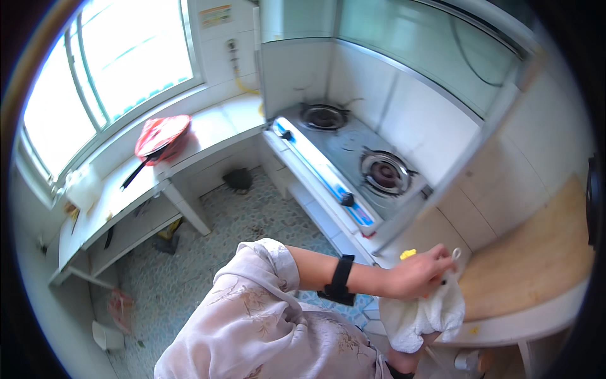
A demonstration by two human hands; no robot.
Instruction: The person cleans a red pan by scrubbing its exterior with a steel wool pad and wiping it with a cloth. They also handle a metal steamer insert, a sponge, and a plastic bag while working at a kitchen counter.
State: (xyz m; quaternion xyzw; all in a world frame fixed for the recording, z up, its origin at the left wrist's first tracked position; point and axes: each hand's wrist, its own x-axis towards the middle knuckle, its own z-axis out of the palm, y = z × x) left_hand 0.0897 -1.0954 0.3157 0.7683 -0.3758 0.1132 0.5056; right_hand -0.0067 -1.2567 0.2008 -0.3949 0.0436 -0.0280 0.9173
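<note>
A white towel (426, 315) with a small hanging loop (456, 253) hangs from my left hand (421, 274), whose fingers are closed on its upper part. A black strap (340, 279) goes round the left wrist. My right forearm (409, 356) comes up from below and passes under the towel, which hides the right hand. Beside the towel, a large wooden board (530, 256) lies at the right. A small yellow thing (408, 254) shows just behind my left hand.
A two-burner gas stove (348, 142) stands ahead beside a framed glass panel (426, 61). On the tiled counter (213, 124) under the window sit a red plastic bag (163, 135) with a black-handled pan and a whitish bag (85, 187). A dark container (237, 180) stands on the floor.
</note>
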